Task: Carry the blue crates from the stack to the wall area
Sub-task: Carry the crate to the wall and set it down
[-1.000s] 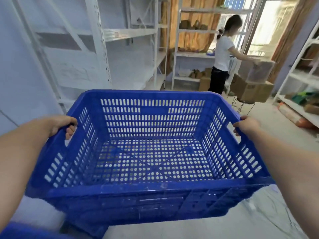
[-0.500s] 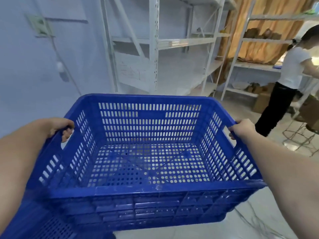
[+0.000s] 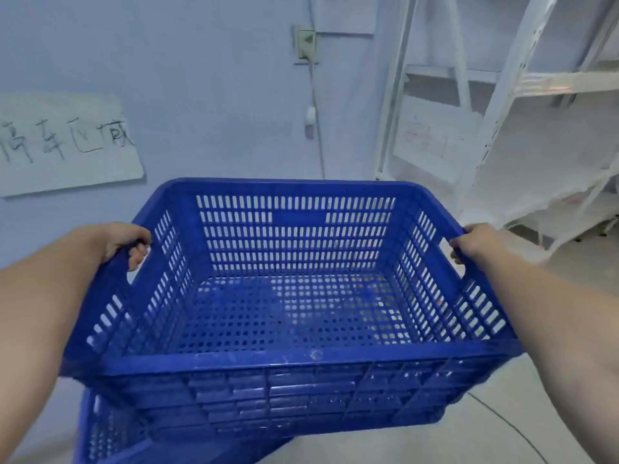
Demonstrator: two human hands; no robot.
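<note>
An empty blue perforated crate (image 3: 294,356) fills the middle of the head view, held level in the air. My left hand (image 3: 125,241) is closed through the handle slot in its left wall. My right hand (image 3: 475,241) is closed on the handle in its right wall. Below the held crate, at the lower left, part of another blue crate (image 3: 104,430) shows against the wall; the held one hides most of it.
A pale blue wall (image 3: 201,95) stands straight ahead, with a handwritten paper sign (image 3: 63,145) at the left and a socket with a hanging cord (image 3: 306,45). White metal shelving (image 3: 502,122) rises at the right. Pale floor (image 3: 502,430) lies at the lower right.
The view has swung left with the crate: the person at the far shelves is out of sight, the wall with the sign now faces me, and another crate shows below.
</note>
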